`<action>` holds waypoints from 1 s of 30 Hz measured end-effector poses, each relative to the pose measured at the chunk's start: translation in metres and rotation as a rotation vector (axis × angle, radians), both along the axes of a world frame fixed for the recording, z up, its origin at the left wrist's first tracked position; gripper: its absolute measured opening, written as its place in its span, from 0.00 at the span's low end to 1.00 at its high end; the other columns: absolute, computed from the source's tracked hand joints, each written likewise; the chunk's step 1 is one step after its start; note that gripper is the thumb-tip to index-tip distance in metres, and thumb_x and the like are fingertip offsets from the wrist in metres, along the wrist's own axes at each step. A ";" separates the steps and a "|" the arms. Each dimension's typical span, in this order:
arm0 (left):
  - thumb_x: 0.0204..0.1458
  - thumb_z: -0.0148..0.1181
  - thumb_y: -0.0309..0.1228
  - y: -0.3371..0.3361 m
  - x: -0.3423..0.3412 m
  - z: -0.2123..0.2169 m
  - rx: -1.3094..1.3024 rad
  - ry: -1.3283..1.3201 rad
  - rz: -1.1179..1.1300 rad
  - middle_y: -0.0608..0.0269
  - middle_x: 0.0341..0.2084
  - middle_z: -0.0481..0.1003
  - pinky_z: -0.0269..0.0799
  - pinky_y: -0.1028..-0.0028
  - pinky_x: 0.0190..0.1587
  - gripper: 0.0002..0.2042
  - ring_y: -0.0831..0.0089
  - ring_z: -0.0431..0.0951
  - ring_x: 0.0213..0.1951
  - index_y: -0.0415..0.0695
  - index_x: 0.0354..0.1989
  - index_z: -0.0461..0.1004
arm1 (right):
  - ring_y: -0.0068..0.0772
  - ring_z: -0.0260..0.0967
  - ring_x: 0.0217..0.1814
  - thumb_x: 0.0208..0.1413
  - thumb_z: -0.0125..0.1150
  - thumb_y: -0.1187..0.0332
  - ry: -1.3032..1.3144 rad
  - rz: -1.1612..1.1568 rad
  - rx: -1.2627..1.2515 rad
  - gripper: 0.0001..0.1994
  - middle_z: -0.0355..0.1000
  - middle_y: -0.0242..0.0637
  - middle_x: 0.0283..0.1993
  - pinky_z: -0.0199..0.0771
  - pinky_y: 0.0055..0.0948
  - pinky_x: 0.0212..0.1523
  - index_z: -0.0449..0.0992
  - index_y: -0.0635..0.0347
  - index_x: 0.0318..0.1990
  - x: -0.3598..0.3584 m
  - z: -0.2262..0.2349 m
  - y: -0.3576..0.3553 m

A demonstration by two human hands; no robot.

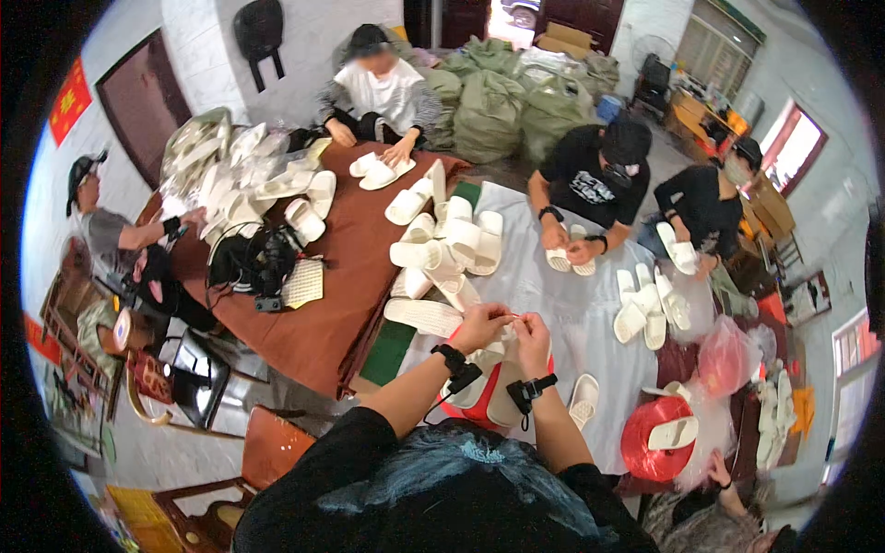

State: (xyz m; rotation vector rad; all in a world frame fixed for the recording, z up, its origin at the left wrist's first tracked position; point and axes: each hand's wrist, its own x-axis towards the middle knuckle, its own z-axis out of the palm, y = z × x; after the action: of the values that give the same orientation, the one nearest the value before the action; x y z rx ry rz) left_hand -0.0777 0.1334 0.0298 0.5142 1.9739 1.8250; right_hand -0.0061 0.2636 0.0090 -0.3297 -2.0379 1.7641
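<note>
My left hand [486,329] and my right hand [532,345] meet over the near edge of the table. Their fingers pinch together at a small reddish thing, too small to name. Straight below them, partly covered by my wrists, is a red-edged thing [477,402] with pale contents; its kind is unclear. A white slide sandal [424,316] lies beside my left hand, sole up. Just beyond it is a pile of white sandals [461,241]. To the right of my right wrist lies a single white sandal [584,399].
White plastic sheeting [530,221] covers this table; a brown cloth [267,318] covers the left one, holding more sandals and black gear [253,267]. A red basin [645,452] with a sandal stands at right. Several people sit around; green sacks [489,115] stand behind.
</note>
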 end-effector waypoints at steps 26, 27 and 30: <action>0.56 0.59 0.28 -0.009 -0.019 -0.024 0.226 -0.077 0.108 0.69 0.28 0.75 0.66 0.81 0.35 0.04 0.82 0.71 0.31 0.42 0.32 0.74 | 0.54 0.58 0.60 0.37 0.71 0.60 -0.111 0.072 0.949 0.37 0.62 0.49 0.56 0.61 0.54 0.53 0.65 0.39 0.61 0.046 0.050 -0.010; 0.56 0.60 0.29 -0.012 -0.023 -0.028 0.215 -0.026 0.082 0.69 0.29 0.75 0.66 0.81 0.36 0.05 0.82 0.71 0.31 0.42 0.32 0.73 | 0.54 0.57 0.61 0.39 0.70 0.61 -0.160 0.079 0.966 0.35 0.62 0.49 0.54 0.59 0.58 0.53 0.66 0.39 0.60 0.046 0.049 -0.013; 0.55 0.61 0.28 0.002 -0.022 -0.020 0.237 -0.104 0.036 0.68 0.29 0.75 0.66 0.81 0.37 0.04 0.82 0.71 0.32 0.41 0.32 0.74 | 0.54 0.57 0.61 0.41 0.68 0.61 -0.184 -0.035 1.012 0.32 0.62 0.48 0.54 0.58 0.58 0.55 0.67 0.36 0.59 0.048 0.024 -0.008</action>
State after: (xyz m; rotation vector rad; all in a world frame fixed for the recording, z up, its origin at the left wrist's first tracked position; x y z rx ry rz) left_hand -0.1001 0.1355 0.0103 0.4457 1.7195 2.0777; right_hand 0.0417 0.2553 0.0327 -0.1947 -2.7082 0.5165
